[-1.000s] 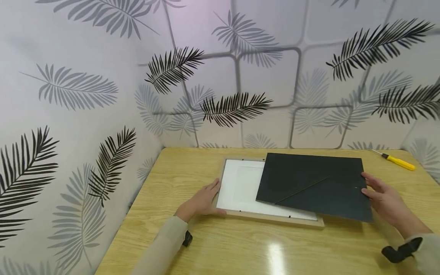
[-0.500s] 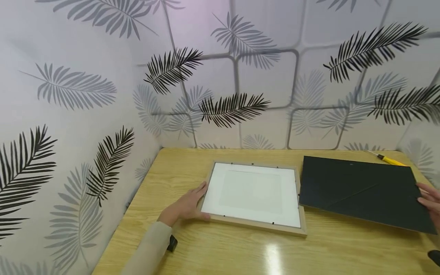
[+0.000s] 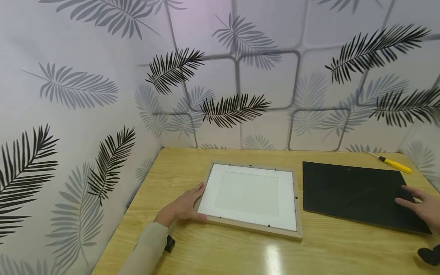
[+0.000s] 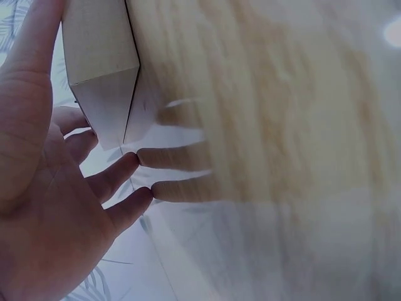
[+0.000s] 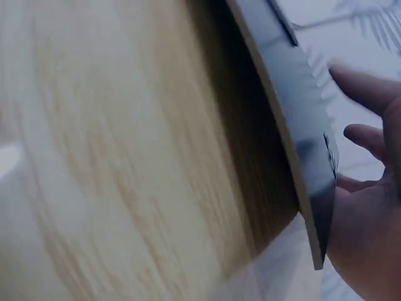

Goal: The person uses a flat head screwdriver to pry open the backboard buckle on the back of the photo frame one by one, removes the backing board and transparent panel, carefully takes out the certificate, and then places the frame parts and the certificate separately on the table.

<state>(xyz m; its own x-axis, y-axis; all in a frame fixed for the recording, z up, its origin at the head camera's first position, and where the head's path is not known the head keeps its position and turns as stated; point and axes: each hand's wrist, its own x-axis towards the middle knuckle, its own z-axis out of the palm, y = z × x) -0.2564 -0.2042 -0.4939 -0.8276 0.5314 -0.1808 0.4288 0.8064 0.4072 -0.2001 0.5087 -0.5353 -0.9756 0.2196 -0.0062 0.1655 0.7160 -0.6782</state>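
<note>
A wooden picture frame point(image 3: 254, 227) lies face down on the table, showing a white mat with a pale rectangle inside. My left hand point(image 3: 182, 204) rests at its near left corner, thumb along the front side and fingers along the left side. The left wrist view shows these fingers point(image 4: 116, 182) loosely spread beside the frame's corner point(image 4: 103, 69). To the right lies the black backing board point(image 3: 350, 194). My right hand point(image 3: 424, 208) hovers over the board's right end with fingers apart. In the right wrist view the backing board point(image 5: 294, 113) appears edge-on beside the thumb and fingers.
A yellow-handled screwdriver point(image 3: 397, 165) lies at the back right, behind the backing board. Small dark tabs line the frame's inner edge. A leaf-patterned wall covering point(image 3: 220, 76) borders the wooden table point(image 3: 220, 259) at the back and left.
My right hand has carried the backing board rightward off the frame, laid it on the table and let go. The frame has shifted slightly left and nearer, my left hand staying at its corner.
</note>
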